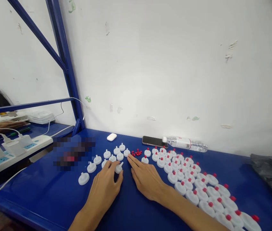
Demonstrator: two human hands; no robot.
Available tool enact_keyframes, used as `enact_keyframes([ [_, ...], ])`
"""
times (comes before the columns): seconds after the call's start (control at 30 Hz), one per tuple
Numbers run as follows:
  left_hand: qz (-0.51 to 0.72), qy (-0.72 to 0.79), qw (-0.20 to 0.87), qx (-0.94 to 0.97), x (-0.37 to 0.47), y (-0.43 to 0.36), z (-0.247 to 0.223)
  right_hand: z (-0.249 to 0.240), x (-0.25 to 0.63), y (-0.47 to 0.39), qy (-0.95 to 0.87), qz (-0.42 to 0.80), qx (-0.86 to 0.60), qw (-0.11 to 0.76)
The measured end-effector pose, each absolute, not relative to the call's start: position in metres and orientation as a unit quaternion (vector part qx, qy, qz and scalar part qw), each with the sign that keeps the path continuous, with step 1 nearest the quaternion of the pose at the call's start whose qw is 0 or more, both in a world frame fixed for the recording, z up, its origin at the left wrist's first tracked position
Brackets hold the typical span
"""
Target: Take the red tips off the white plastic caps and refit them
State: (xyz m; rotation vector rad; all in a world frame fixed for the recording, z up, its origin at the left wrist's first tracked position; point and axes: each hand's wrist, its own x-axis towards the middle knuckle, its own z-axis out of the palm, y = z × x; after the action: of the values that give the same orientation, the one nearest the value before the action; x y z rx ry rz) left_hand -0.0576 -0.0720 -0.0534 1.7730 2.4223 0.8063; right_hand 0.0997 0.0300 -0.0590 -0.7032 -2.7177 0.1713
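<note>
My left hand (104, 181) pinches a white round nozzle cap (118, 168) between thumb and fingers; the cap is tilted, its spout pointing up and right. Several more bare white nozzle caps (97, 159) stand on the blue table around and beyond that hand. My right hand (146, 179) lies low over the table with its fingers stretched forward. Its fingertips are beside a small pile of red tips (137, 152) and close to one white cap (126, 152); whether they touch it I cannot tell. To the right spread many white caps with red tips (179, 175).
A phone (154, 141) and a clear plastic bottle (186, 143) lie along the wall. A small white case (111, 137) sits at the back. Left are a power strip (18, 155) with chargers and a blue metal post (65, 64). A dark plastic bag (270, 173) is far right.
</note>
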Motion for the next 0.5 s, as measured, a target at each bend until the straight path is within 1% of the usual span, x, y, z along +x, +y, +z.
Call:
enact_keyframes([
  [0.3, 0.256, 0.781, 0.013, 0.570, -0.0587, -0.0695, -0.0521, -0.0583, 0.1024, 0.0275, -0.934, 0.108, -0.266, 0.212],
  [0.5, 0.257, 0.786, 0.010, 0.562, -0.0580, -0.0716, -0.0519, -0.0597, 0.1023, 0.0289, -0.946, 0.091, -0.244, 0.191],
])
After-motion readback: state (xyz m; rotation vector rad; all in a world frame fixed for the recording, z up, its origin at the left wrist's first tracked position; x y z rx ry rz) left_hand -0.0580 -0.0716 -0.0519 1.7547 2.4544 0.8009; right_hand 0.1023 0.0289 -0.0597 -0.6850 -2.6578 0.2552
